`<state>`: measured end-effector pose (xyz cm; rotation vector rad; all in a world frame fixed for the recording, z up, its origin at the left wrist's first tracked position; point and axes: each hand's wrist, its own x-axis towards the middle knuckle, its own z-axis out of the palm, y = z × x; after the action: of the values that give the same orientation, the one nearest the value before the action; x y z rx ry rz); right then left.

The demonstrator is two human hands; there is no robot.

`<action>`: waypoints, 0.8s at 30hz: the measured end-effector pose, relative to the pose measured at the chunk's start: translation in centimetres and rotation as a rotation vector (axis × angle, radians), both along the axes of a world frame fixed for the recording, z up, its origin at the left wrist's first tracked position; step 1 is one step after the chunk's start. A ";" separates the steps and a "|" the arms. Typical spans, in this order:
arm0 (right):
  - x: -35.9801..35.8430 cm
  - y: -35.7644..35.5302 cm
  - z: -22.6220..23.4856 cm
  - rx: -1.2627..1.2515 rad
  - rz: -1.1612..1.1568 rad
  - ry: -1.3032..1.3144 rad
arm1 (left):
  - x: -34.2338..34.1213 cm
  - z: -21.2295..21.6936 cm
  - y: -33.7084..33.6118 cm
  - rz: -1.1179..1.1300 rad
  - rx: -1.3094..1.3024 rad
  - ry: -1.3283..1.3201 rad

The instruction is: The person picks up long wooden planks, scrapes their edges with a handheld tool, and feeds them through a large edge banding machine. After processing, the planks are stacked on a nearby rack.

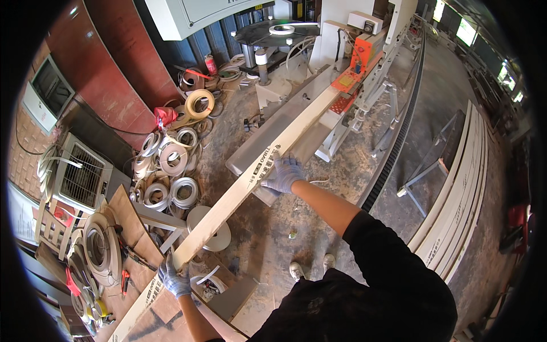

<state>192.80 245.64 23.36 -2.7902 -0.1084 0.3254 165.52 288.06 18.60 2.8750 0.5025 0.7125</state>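
Observation:
A long pale wooden board (222, 212) with dark print runs slantwise from the lower left up to the orange guard (347, 81) of a machine. My left hand (174, 279), in a light grey-blue glove, is closed on the board's near end. Farther along, my right hand (285, 174), gloved alike, grips the board's right edge with its fingers over the top face. The board's far end goes in at the orange guard, where its tip is hidden. Under my left hand, a second printed board (139, 308) lies on the brown worktop (171, 319).
Rolls of edge banding (174, 158) cover the floor at left. A disc-topped stand (265, 33) is at the back. On the right, several long boards (456, 199) rest on metal trestles (419, 179), beyond a dark ribbed track (393, 154). Red-handled pliers (125, 281) lie at lower left.

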 end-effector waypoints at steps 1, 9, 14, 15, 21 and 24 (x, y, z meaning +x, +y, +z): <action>0.1 0.0 0.0 -0.013 0.006 0.011 | 0.1 0.0 -0.1 0.002 0.023 -0.004; 0.4 -0.4 -1.1 0.011 0.038 -0.036 | 0.3 0.4 -0.6 0.024 0.046 0.006; 2.2 -2.3 -3.0 0.170 -0.201 -0.064 | 0.4 0.6 -0.6 -0.003 0.039 0.003; 3.3 -2.6 -3.3 0.157 -0.280 -0.142 | 0.4 0.6 -0.6 -0.019 0.023 -0.001; 8.8 -3.2 -5.1 0.026 -0.395 -0.246 | 0.8 0.5 -0.4 -0.049 0.044 -0.004; 8.8 -3.6 -5.7 -0.006 -0.304 -0.252 | 1.1 0.2 -0.2 -0.033 0.050 0.052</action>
<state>201.63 242.01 17.65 -2.7843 0.2562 -0.1010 166.57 287.89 18.82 2.9478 0.4483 0.6563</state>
